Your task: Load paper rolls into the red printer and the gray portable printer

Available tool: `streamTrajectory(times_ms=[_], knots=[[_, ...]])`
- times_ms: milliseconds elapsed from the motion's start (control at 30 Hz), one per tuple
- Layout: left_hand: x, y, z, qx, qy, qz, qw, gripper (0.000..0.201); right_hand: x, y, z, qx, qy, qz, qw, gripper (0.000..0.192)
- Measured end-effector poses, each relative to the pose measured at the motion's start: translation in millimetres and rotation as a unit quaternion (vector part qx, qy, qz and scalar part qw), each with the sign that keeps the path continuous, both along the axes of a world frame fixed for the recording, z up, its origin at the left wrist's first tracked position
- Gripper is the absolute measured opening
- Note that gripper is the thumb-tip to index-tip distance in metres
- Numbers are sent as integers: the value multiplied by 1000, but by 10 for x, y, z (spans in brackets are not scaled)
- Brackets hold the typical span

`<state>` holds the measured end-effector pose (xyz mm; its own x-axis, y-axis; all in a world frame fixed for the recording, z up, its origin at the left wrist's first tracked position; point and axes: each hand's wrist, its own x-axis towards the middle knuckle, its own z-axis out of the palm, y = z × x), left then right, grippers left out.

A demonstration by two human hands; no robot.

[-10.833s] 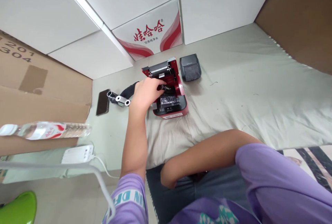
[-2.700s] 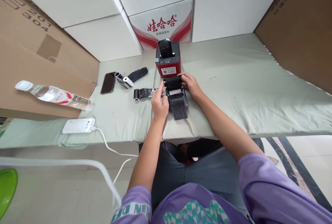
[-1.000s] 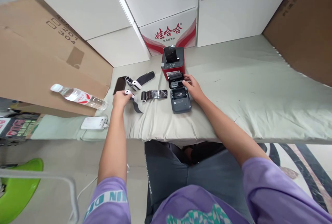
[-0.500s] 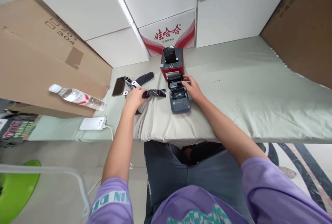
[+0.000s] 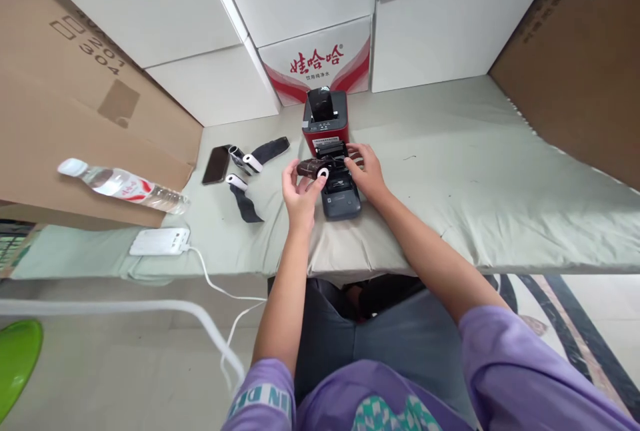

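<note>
My left hand [image 5: 301, 201] grips a dark paper roll [image 5: 311, 168] with a white core, just above the left side of a small portable printer [image 5: 342, 207]. The printer's lid is raised, and its paper bay faces up, partly covered by the roll. My right hand [image 5: 369, 174] has thumb and fingers about the right edge of the raised lid [image 5: 332, 149]. Directly behind stands a red and black printer [image 5: 325, 130] with a dark strip sticking out of its top. To the left lie two white-cored rolls, one farther back [image 5: 253, 163] and one nearer [image 5: 237, 182], with dark strips beside them.
A phone [image 5: 217, 165], a water bottle [image 5: 129, 187] and a white power bank [image 5: 159, 242] with a cable are on the left. White boxes [image 5: 195, 88] line the back. Cardboard boxes flank both sides, left [image 5: 75, 118] and right [image 5: 585, 78]. The cloth-covered surface [image 5: 450, 144] ends before my lap.
My left hand has moved right from the loose rolls, bringing one roll over to the portable printer. My right hand stays at the lid. The view has shifted slightly.
</note>
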<state>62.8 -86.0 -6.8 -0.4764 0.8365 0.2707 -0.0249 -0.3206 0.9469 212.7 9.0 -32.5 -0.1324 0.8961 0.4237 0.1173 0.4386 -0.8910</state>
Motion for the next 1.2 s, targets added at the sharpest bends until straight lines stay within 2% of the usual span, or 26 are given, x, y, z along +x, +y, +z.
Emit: streamTrajectory(times_ms=[67, 133, 300, 400, 467, 533, 633, 700, 800, 867, 967, 1033, 1200], knots=[[15, 53, -28, 27, -9, 8, 1000, 83, 18, -95, 107, 85, -22, -28, 996, 26], [-7, 97, -43, 31, -7, 19, 999, 83, 20, -179, 194, 139, -37, -34, 989, 19], [-23, 92, -83, 28, 68, 46, 996, 90, -17, -319, 289, 170, -51, 2, 984, 21], [-1, 49, -113, 24, 118, 62, 991, 94, -22, -381, 316, 169, -49, -14, 984, 24], [7, 27, -127, 20, 120, 71, 990, 96, -25, -417, 335, 159, -43, -8, 986, 28], [8, 10, -133, 27, 102, 69, 992, 97, -40, -445, 347, 131, -34, 37, 990, 30], [5, -17, -127, 40, 79, 28, 996, 99, -77, -464, 348, 79, -28, 143, 986, 33], [1, -37, -120, 32, 92, 0, 995, 99, -96, -463, 340, 56, -22, 175, 983, 36], [-20, -51, -125, 17, 141, -3, 990, 94, -94, -442, 331, 30, -7, 168, 985, 37], [-47, -40, -141, 19, 153, 17, 988, 86, -76, -421, 335, 27, -8, 160, 987, 34], [-104, 1, -167, 11, 116, 73, 991, 73, -34, -388, 355, 49, -28, 159, 986, 28], [-138, 27, -168, -11, 59, 87, 994, 67, -3, -369, 367, 69, -42, 162, 983, 27], [-160, 15, -101, -105, -88, -21, 990, 56, 69, -325, 370, 120, -94, 185, 971, 27]])
